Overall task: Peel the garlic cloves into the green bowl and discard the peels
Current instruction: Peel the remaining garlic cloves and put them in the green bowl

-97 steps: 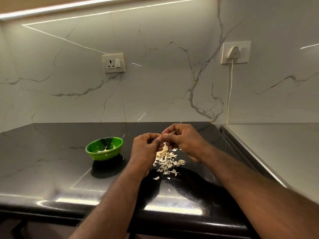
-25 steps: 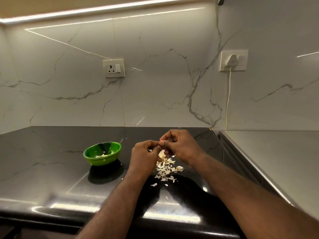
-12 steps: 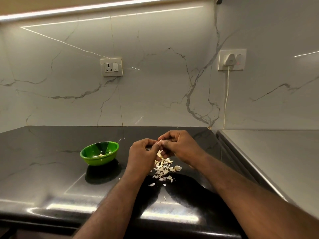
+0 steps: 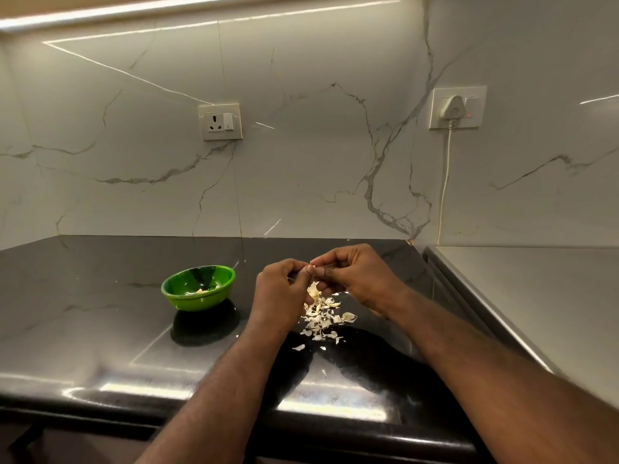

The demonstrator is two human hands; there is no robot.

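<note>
1. Grip: the left hand (image 4: 284, 289) and right hand (image 4: 355, 276) meet fingertip to fingertip. Each pinches the same garlic clove (image 4: 313, 291) between thumb and curled fingers. Only a pale sliver shows under the fingertips, and I cannot tell whether it is flesh or loosening skin.
2. Step in hand, as I judge it: mid-peel. The skin is being picked off this clove, which has not yet gone to the bowl.
3. Pose: both hands are raised off the worktop (image 4: 83, 313), knuckles up and thumbs turned inward. The forearms come in from the near edge and converge, the right one more steeply angled.
4. Directly below the grip is a loose scatter of peels (image 4: 323, 318) lying on the worktop, with a few stray flakes nearer the front edge.
5. The green bowl (image 4: 197, 301) stands upright to the left of the left hand, near but apart. A few pale pieces (image 4: 201, 291) lie in its bottom, probably cloves already done.
6. Next move calls for stripping the last of the skin and letting it fall on the pile. The left hand, being nearer, could then carry the bare clove across and drop it in the bowl.
7. The peels are left for later: they need gathering and binning. No bin is in view.
</note>
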